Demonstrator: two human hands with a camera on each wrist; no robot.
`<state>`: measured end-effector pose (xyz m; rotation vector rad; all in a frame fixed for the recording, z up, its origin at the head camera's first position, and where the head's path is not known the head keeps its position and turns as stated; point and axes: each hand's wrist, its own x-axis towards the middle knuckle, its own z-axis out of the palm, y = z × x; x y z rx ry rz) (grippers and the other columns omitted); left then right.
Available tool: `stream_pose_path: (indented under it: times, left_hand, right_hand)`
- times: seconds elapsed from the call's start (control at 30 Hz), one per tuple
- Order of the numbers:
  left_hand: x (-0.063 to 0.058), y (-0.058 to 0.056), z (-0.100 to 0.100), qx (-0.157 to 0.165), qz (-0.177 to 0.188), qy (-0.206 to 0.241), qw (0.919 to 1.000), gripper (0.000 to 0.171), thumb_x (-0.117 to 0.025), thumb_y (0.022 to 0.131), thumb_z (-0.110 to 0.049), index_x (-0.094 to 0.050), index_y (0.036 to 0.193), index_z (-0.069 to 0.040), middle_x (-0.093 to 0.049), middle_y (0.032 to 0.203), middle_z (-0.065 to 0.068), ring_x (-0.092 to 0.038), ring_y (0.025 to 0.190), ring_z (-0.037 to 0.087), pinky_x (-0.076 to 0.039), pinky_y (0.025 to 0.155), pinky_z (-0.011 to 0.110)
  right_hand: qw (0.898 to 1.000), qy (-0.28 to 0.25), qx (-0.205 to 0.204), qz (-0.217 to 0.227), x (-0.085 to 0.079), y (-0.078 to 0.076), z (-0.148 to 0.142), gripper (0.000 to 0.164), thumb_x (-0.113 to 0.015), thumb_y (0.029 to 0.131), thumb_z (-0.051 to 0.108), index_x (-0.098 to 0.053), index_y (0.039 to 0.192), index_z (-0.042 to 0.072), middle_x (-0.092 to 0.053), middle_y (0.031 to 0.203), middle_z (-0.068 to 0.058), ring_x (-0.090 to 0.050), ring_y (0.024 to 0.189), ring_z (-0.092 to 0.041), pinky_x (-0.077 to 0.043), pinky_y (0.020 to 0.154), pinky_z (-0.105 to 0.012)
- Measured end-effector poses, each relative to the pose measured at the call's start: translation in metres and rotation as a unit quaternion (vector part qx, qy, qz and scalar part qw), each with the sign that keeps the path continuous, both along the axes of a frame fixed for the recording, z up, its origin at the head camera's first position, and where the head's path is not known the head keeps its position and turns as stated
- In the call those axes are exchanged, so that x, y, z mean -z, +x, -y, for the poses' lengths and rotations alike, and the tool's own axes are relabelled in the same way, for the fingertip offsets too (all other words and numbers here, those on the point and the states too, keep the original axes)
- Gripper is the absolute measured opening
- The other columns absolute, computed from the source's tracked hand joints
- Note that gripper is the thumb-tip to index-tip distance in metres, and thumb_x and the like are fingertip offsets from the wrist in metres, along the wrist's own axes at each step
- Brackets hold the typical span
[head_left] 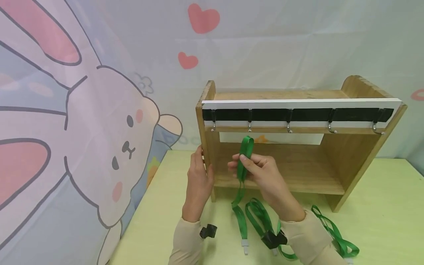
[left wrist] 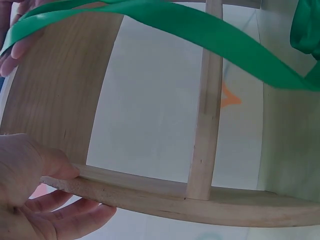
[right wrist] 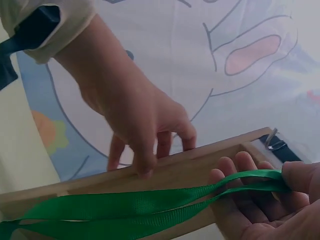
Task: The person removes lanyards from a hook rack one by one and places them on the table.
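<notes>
My right hand (head_left: 272, 180) pinches a green lanyard (head_left: 246, 149) between thumb and fingers near its looped end, in front of the wooden shelf (head_left: 291, 160). The loop points up, just below the second hook (head_left: 250, 125) from the left. From there the strap hangs down to a pale clip (head_left: 244, 246) near the tabletop. My left hand (head_left: 198, 182) grips the shelf's left side panel (left wrist: 150, 197); in the left wrist view the thumb lies on one face and the fingers on the other. The right wrist view shows the lanyard strap (right wrist: 130, 202) stretching away from the right hand.
A white rail with a black strip (head_left: 311, 115) and several metal hooks runs along the shelf's top front. More green lanyards (head_left: 260, 213) lie on the light green table (head_left: 394, 191), one (head_left: 338, 235) farther right. A cartoon-print cloth (head_left: 258, 44) hangs behind.
</notes>
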<state>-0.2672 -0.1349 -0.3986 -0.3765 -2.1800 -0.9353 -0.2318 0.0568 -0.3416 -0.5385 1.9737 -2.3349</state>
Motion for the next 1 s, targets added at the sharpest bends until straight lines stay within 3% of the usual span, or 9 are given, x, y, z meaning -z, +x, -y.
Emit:
stream_pose_path:
  times: [0.37,0.53,0.73,0.87,1.0]
  left_hand:
    - [-0.001,0.0,0.001,0.004,0.005,0.002,1.0,0.06,-0.065,0.09,0.012,-0.038,0.144,0.007,-0.053,0.123,0.025,-0.065,0.099,0.038,-0.061,0.076,0.043]
    - [0.0,-0.001,0.001,0.005,0.003,0.003,1.0,0.06,-0.064,0.091,0.013,-0.038,0.144,0.007,-0.053,0.122,0.026,-0.065,0.098,0.038,-0.061,0.074,0.042]
    - [-0.001,-0.001,0.0,0.005,0.005,0.003,1.0,0.059,-0.064,0.091,0.012,-0.038,0.144,0.007,-0.053,0.122,0.026,-0.065,0.099,0.038,-0.061,0.074,0.042]
    - [-0.001,0.0,0.0,0.003,0.013,0.004,0.9999,0.06,-0.064,0.091,0.012,-0.038,0.144,0.007,-0.053,0.123,0.026,-0.065,0.1,0.039,-0.061,0.076,0.043]
    - [-0.002,0.001,0.0,0.003,0.01,0.002,0.9999,0.06,-0.064,0.09,0.013,-0.038,0.144,0.008,-0.053,0.122,0.026,-0.065,0.099,0.039,-0.061,0.074,0.043]
  right_hand:
    - [0.999,-0.021,-0.006,0.029,0.032,-0.002,0.005,0.026,-0.055,0.106,0.021,-0.072,0.115,0.004,-0.076,0.102,-0.008,-0.071,0.102,-0.033,-0.055,0.093,-0.047]
    - [0.998,-0.056,0.011,0.024,0.048,-0.001,0.006,0.023,-0.054,0.106,0.021,-0.073,0.112,0.011,-0.077,0.1,-0.003,-0.073,0.099,-0.028,-0.054,0.097,-0.045]
    - [0.995,-0.096,0.013,0.02,0.063,0.003,0.01,0.025,-0.052,0.107,0.021,-0.072,0.114,0.008,-0.076,0.1,0.0,-0.073,0.098,-0.022,-0.056,0.092,-0.038]
    - [0.993,-0.107,0.017,0.044,0.071,0.005,0.011,0.023,-0.052,0.107,0.022,-0.073,0.11,0.014,-0.076,0.099,0.0,-0.072,0.099,-0.022,-0.057,0.091,-0.038]
    - [0.991,-0.102,0.015,0.085,0.079,0.007,0.011,0.024,-0.053,0.107,0.024,-0.071,0.114,0.009,-0.076,0.1,-0.003,-0.072,0.1,-0.024,-0.057,0.091,-0.04]
